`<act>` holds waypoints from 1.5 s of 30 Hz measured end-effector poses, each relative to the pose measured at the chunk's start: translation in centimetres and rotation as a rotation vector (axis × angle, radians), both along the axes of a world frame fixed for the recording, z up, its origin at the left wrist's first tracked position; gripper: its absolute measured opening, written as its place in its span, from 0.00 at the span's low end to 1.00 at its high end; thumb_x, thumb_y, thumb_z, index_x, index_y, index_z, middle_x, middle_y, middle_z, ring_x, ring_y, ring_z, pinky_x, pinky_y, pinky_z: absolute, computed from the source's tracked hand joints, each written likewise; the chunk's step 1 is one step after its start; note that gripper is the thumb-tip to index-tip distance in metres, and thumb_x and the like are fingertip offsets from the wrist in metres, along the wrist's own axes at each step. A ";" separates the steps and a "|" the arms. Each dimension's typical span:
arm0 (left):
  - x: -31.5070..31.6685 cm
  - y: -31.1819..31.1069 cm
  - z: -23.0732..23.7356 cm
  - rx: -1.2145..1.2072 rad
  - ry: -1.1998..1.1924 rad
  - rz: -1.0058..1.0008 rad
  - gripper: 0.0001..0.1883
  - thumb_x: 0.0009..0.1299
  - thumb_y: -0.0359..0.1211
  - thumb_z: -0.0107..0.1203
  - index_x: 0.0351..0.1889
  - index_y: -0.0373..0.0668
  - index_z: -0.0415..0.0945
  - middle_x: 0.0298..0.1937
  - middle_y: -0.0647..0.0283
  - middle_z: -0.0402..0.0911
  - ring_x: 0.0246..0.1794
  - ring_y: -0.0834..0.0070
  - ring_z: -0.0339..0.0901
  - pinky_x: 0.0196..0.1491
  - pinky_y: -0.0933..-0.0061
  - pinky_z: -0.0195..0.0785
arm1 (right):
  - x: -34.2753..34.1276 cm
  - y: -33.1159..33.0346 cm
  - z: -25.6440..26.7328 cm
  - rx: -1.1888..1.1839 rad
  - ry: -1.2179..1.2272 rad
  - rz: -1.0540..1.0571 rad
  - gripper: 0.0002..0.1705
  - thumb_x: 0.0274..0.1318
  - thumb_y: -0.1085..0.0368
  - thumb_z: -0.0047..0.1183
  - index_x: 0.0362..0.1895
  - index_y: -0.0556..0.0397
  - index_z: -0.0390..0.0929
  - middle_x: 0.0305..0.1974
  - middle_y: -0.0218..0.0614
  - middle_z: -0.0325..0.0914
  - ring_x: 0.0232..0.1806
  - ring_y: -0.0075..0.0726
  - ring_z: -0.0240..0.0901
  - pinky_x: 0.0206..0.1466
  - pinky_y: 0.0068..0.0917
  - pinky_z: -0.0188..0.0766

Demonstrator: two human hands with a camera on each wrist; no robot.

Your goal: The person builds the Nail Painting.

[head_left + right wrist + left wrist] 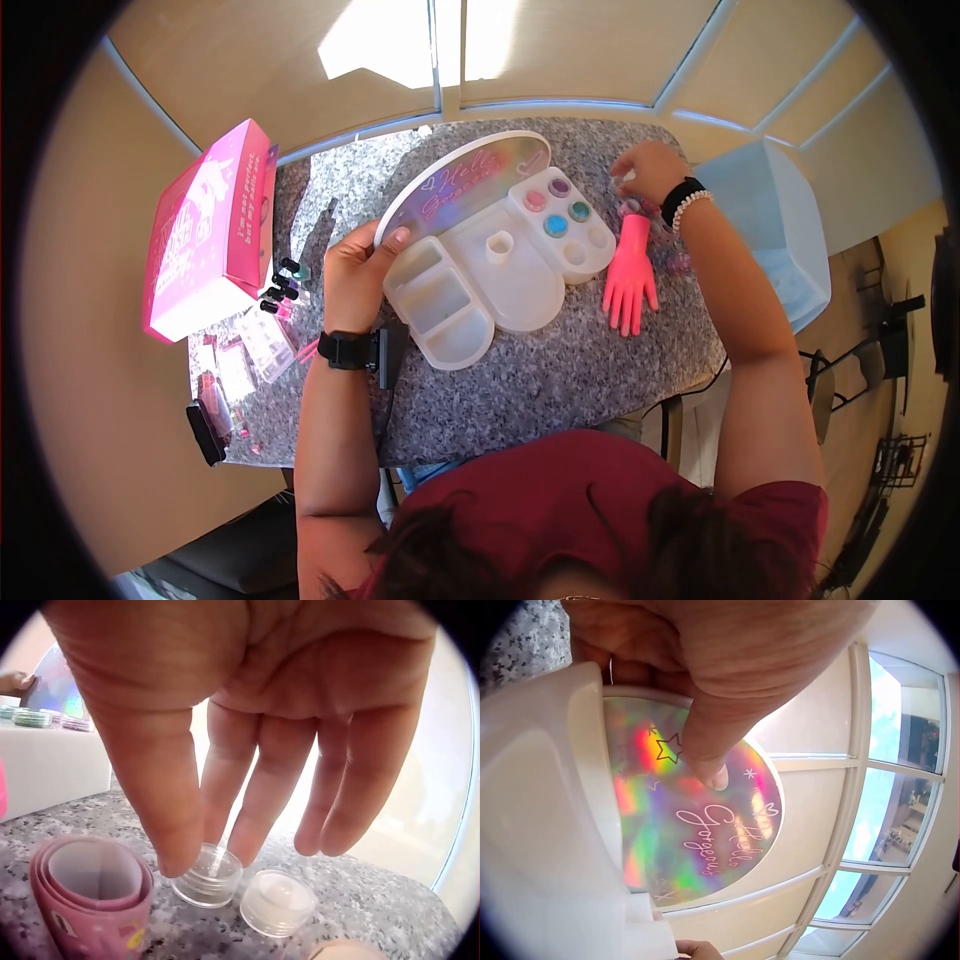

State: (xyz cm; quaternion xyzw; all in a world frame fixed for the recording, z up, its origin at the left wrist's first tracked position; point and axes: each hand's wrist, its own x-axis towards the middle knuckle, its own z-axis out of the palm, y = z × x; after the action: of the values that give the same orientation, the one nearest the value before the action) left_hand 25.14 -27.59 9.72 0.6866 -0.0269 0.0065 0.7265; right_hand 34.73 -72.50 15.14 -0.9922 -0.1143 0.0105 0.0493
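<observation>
Nearest, one grey speckled surface [520,400], its front edge close to the person. On it, one white tray [530,300] at the middle, three-lobed, with compartments in its left lobe and four coloured pots [556,225] in its right; two wells there show no pot. Just right of it, one pink model hand [630,275], fingers toward the person. One left hand [353,282]: grip closed on the holographic panel [440,195] at the tray's back, thumb across its lettered face. Well to the left, several black-capped bottles [281,288] and one pink box [205,235]. Farther out, one right hand [655,178]: grip pinching one clear jar [206,889] between thumb and fingers, how firmly cannot be told. One second jar [277,904], just beside it; one rolled pink sheet [82,934], near the thumb. Likely hazards: fingertips crowding the pair could knock the second jar over; a light pinch on smooth plastic could slip; a hard pull on the panel could tip the tray and shake pots from their wells. Beyond, one pale blue bin [795,235], then a panelled wall [560,50].
</observation>
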 end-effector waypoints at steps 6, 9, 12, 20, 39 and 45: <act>-0.3 -0.3 0.5 -0.018 -0.008 -0.002 0.11 0.78 0.32 0.66 0.52 0.34 0.88 0.41 0.67 0.90 0.38 0.85 0.81 0.43 0.79 0.75 | -0.8 1.1 -0.2 0.129 -0.110 0.041 0.15 0.45 0.65 0.72 0.40 0.53 0.91 0.39 0.46 0.89 0.45 0.50 0.87 0.53 0.43 0.82; -0.1 -0.1 0.3 -0.012 -0.005 -0.002 0.12 0.78 0.33 0.66 0.52 0.34 0.88 0.41 0.67 0.90 0.38 0.85 0.82 0.43 0.79 0.75 | -5.2 4.8 4.3 0.359 0.029 -0.004 0.16 0.46 0.68 0.71 0.42 0.56 0.90 0.39 0.42 0.88 0.43 0.40 0.86 0.48 0.36 0.83; -0.4 -0.4 0.8 -0.004 0.010 -0.005 0.12 0.78 0.33 0.66 0.52 0.34 0.88 0.41 0.67 0.90 0.38 0.85 0.81 0.43 0.80 0.75 | -9.1 7.1 4.7 0.578 0.165 0.063 0.13 0.48 0.66 0.72 0.40 0.54 0.90 0.39 0.43 0.88 0.40 0.38 0.87 0.46 0.33 0.83; -0.3 -0.3 0.5 0.012 -0.001 -0.007 0.13 0.77 0.34 0.67 0.52 0.34 0.88 0.41 0.67 0.90 0.38 0.85 0.81 0.43 0.79 0.75 | -11.3 9.2 1.8 0.434 0.032 0.288 0.13 0.48 0.72 0.71 0.41 0.54 0.91 0.36 0.37 0.84 0.38 0.35 0.84 0.44 0.30 0.84; 0.0 0.0 0.1 0.021 -0.005 -0.011 0.14 0.77 0.34 0.67 0.54 0.33 0.87 0.42 0.67 0.90 0.38 0.85 0.81 0.44 0.79 0.75 | 0.2 0.5 -0.6 -0.063 -0.038 -0.166 0.17 0.48 0.60 0.69 0.44 0.51 0.91 0.43 0.48 0.89 0.47 0.54 0.86 0.55 0.47 0.81; -0.2 -0.3 0.5 -0.017 0.003 -0.010 0.14 0.78 0.34 0.67 0.54 0.33 0.87 0.42 0.66 0.90 0.38 0.85 0.81 0.43 0.79 0.75 | -7.9 6.0 4.2 0.368 0.055 0.014 0.13 0.49 0.66 0.67 0.41 0.57 0.88 0.36 0.43 0.87 0.41 0.44 0.85 0.47 0.37 0.81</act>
State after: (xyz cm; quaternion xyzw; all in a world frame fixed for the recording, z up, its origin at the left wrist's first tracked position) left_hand 24.93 -27.93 10.26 0.6801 -0.0289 0.0020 0.7325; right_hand 26.84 -66.50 19.35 -0.9650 -0.1199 0.0170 0.2328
